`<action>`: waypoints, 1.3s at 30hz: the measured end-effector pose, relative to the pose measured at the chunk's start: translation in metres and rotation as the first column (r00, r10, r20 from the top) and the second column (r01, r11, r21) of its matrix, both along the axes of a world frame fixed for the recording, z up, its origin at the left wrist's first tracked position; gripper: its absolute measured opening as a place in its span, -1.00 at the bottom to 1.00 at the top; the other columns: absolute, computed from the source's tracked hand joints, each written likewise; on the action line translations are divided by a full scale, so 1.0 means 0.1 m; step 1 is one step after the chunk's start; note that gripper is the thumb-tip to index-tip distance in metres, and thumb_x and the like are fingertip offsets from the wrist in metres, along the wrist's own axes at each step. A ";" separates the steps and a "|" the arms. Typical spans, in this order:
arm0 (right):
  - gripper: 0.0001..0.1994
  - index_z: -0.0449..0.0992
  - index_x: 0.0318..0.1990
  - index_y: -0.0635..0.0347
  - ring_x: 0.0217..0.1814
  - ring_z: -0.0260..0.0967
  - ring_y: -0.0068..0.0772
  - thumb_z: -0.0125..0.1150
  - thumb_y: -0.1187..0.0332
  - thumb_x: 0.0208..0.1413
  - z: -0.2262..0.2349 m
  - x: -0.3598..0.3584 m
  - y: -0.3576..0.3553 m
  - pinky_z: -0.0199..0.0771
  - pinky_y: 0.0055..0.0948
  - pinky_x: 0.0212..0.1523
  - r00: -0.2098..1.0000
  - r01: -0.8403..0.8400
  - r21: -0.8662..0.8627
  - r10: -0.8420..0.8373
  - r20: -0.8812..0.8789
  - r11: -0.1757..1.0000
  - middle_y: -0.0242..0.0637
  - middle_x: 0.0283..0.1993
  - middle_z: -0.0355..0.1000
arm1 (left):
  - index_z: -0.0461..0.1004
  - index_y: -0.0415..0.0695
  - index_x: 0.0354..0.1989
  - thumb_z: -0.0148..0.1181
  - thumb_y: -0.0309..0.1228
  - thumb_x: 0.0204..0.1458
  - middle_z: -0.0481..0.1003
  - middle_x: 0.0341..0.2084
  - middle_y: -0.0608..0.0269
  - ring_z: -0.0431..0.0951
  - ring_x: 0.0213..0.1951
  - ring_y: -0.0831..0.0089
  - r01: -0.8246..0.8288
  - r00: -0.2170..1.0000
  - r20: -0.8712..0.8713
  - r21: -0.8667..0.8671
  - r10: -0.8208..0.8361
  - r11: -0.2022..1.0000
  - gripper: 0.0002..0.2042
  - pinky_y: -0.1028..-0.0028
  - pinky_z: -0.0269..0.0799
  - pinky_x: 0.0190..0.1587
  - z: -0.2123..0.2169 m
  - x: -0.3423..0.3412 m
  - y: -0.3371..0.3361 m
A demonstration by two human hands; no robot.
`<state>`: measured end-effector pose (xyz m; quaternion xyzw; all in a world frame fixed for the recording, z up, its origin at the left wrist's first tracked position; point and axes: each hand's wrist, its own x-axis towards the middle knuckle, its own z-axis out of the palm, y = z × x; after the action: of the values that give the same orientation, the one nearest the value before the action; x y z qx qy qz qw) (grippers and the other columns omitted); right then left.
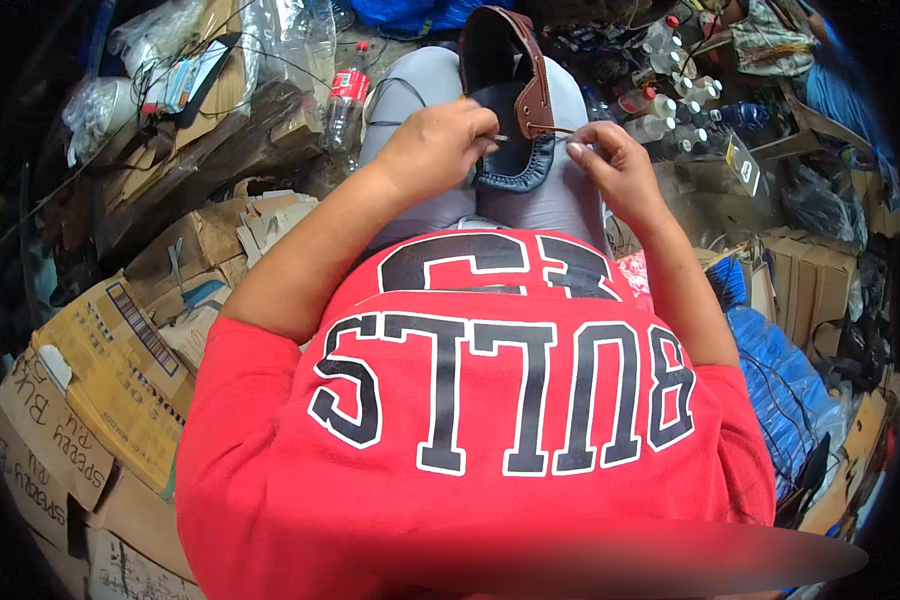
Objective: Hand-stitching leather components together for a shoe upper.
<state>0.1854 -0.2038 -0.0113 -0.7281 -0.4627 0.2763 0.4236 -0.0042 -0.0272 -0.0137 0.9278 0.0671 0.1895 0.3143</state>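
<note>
A shoe upper (536, 95) in brown leather with a dark puckered collar rests across my grey-clad thighs, its opening facing up. A thin brown lace (562, 129) runs from the eyelet edge of the upper to my right hand (618, 168), which is closed on it between thumb and forefinger. At the left side of the opening is my left hand (442, 142), fingers bent and pinched together. A small pale tip shows at those fingertips, too small to name. Part of the upper's left edge is hidden behind my left hand.
A red-capped bottle (348, 100) stands left of my knees, and several plastic bottles (660, 110) lie to the right. Cardboard boxes (120, 360) are piled at left. Blue plastic sheeting (780, 390) and another carton (810, 275) sit at right.
</note>
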 end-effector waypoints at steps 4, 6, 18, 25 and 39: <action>-0.79 0.44 -0.46 0.22 -0.47 0.10 -0.74 0.28 0.30 0.05 0.02 0.08 0.00 0.16 -0.65 -0.46 0.962 0.019 -0.102 -0.046 -0.269 0.995 -0.56 -0.55 0.28 | 0.42 -0.24 -0.41 0.21 -0.36 0.00 0.42 -0.59 0.10 0.39 -0.57 0.18 -0.189 0.956 -0.285 -0.421 0.068 0.887 -0.82 0.39 0.34 -0.44 0.32 -0.10 -0.08; -0.75 0.40 -0.53 0.20 -0.51 0.09 -0.75 0.30 0.28 0.03 -0.06 0.10 0.01 0.12 -0.65 -0.51 0.968 0.042 -0.094 -0.064 -0.243 0.995 -0.57 -0.59 0.27 | 0.38 -0.25 -0.49 0.17 -0.33 0.05 0.33 -0.69 0.04 0.32 -0.61 0.18 -0.170 0.974 -0.177 -0.166 0.141 0.971 -0.77 0.39 0.27 -0.49 0.34 -0.14 -0.06; -0.66 0.54 -0.31 0.27 -0.28 0.33 -0.61 0.12 0.11 0.15 -0.39 0.61 -0.29 0.27 -0.56 -0.18 0.942 0.102 -0.360 -0.206 -0.263 0.927 -0.36 -0.38 0.48 | 0.35 -0.07 0.14 0.04 -0.23 0.13 0.40 0.06 0.06 0.37 0.10 0.33 -0.390 0.901 -0.396 -0.559 0.177 0.732 -0.59 0.42 0.25 0.10 0.55 -0.74 0.53; -0.43 0.48 0.06 -0.04 0.15 0.33 -0.21 0.04 -0.21 0.03 -0.96 0.97 -0.79 0.14 -0.17 0.17 0.967 0.252 -0.609 -0.209 0.143 0.752 -0.20 0.03 0.45 | 0.18 0.19 0.26 0.15 -0.58 -0.07 0.21 0.23 0.11 0.34 0.15 0.17 -0.207 0.934 -0.245 0.219 0.259 0.954 -0.34 0.22 0.25 0.14 0.94 -0.36 0.52; -0.77 0.50 -0.10 0.19 -0.25 0.40 -0.61 0.23 0.46 0.05 0.73 0.18 -0.40 0.37 -0.59 -0.19 0.938 0.246 0.421 -0.324 0.125 0.873 -0.34 -0.29 0.47 | 0.51 -0.18 -0.38 0.16 -0.51 -0.27 0.49 -0.40 0.08 0.49 -0.23 0.11 0.060 0.996 -0.088 0.439 -0.024 0.896 -0.80 0.32 0.40 -0.16 1.01 0.80 0.63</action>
<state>0.2038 -0.2437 0.0613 -0.7098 -0.4350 0.0389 0.5527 0.0758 0.0355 0.0871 0.9829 0.0148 0.1557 0.0971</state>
